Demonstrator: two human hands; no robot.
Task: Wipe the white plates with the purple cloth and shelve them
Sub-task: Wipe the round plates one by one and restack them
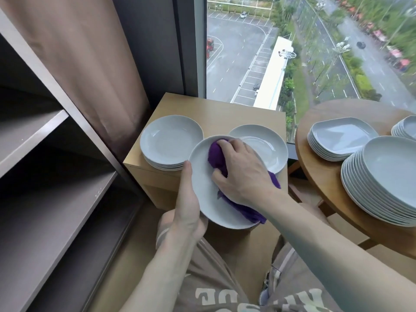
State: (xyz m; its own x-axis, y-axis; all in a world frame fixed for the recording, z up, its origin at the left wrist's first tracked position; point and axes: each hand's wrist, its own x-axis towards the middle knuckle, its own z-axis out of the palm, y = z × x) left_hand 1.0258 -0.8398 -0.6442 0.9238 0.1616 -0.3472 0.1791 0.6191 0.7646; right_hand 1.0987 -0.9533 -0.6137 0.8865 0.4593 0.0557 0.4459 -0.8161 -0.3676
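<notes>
while the left hand [188,212] grips the plate [203,192] by its near-left rim, thumb lying along the edge, the right hand [244,174] curls its fingers round the cloth [216,157] and presses it into the dish. plate is held above the cabinet [225,113], between two plate stacks [170,143]. shelf [33,140] stands left.

The right hand [242,171] covers most of the cloth [217,157] and the plate's [203,194] middle. The left hand's [186,212] fingers go under that plate, out of sight. The far stack [405,128] and the round table [324,176] are cut by the right edge. The shelf [33,136] runs off the left edge.
</notes>
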